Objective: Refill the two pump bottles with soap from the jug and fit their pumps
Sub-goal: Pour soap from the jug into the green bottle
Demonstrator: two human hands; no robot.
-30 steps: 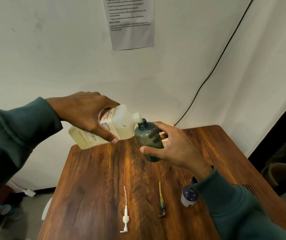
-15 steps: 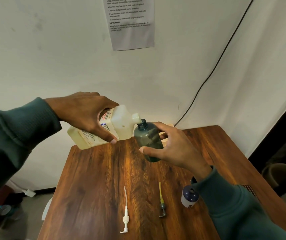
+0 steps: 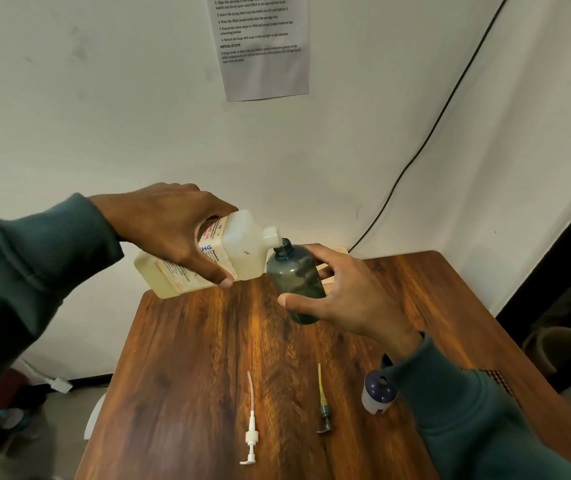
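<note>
One jug tipped, spout right onto grey bottle mouth.

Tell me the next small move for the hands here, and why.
Probably tip the jug a little further. The left hand holds it tilted with its spout at the mouth of the grey bottle, which the right hand holds above the table. No stream is discernible, and both pumps, white and grey, lie unfitted.

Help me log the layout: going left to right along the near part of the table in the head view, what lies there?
White pump → grey pump with yellow tube → white bottle with dark blue top.
</note>
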